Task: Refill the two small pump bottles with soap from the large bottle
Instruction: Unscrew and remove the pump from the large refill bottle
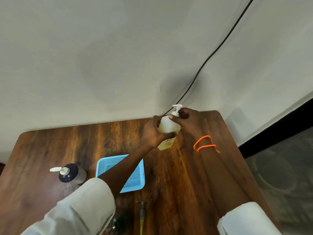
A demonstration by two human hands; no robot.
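Note:
The large translucent bottle [167,128] of yellowish soap, with a white pump top, stands near the far edge of the wooden table [50,150]. My left hand [153,133] is wrapped round its body. My right hand [188,119] grips its neck just below the pump head. A small dark pump bottle [70,173] with a white pump stands at the left. Near the front edge sits a second small dark bottle [121,221], partly hidden by my left sleeve. A loose pump with a yellowish tube [142,216] lies beside it.
A light blue mesh tray [137,177] sits in the middle of the table, under my left forearm. A black cable [220,46] runs down the white wall behind the large bottle. The table's right edge drops to a grey floor [279,167].

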